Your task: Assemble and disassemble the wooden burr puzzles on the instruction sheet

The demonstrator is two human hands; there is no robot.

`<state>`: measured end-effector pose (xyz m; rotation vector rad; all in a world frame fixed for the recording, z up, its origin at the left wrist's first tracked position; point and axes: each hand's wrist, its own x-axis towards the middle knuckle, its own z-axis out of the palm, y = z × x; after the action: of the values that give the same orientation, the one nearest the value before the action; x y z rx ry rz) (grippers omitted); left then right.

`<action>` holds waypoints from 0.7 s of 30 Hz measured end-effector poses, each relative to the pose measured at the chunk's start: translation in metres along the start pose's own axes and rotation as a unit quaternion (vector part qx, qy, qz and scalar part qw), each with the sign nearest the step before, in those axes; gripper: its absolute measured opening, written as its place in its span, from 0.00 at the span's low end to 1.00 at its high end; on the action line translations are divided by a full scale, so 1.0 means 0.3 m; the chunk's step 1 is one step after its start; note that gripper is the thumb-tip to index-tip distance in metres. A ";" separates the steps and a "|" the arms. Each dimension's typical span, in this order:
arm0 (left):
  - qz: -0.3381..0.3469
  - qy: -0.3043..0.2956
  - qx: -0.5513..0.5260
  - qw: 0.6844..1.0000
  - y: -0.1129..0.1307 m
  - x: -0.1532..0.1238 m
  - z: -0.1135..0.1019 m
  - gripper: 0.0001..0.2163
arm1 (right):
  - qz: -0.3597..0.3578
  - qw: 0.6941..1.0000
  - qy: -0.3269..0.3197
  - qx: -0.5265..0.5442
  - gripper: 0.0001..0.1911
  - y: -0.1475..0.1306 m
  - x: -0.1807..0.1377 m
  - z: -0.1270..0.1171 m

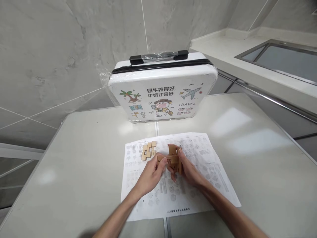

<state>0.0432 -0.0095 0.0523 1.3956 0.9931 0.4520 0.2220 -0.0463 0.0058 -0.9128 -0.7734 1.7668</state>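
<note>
Gripping wooden pieces (174,160) between them, the left hand (153,172) and right hand (189,169) meet over a printed sheet (198,206), midway between the bench (86,155)'s side edges. A suitcase (163,77) stands near the far edge.

Bright light is reflected as glare on the surface (260,185) right of the hands (150,177) (190,172), fainter to their left; outer edges are stretched, and print on the sheet (138,213) beneath is blurred.

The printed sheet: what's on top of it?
On the sheet, toward its far left corner, lies a cluster of wooden pieces. Over the sheet, the left hand and right hand hold a wooden assembly; any print behind these is covered.
</note>
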 end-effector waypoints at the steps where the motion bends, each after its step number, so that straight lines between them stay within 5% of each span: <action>1: 0.000 -0.001 -0.015 1.000 -0.003 0.000 0.002 0.20 | 0.000 1.000 -0.007 0.004 0.36 -0.006 -0.001 0.001; 11: 0.001 0.034 -0.252 0.967 -0.039 -0.013 -0.003 0.19 | -0.004 0.997 0.055 0.059 0.32 -0.001 0.002 -0.041; 21: -0.009 -0.033 -0.313 0.949 -0.100 -0.028 0.027 0.17 | -0.038 0.998 0.025 -0.046 0.46 -0.027 -0.018 -0.058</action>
<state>0.0368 -0.0262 0.0256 0.8205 0.7151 0.6363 0.2420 -0.0469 0.0045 -0.9734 -0.8521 1.6475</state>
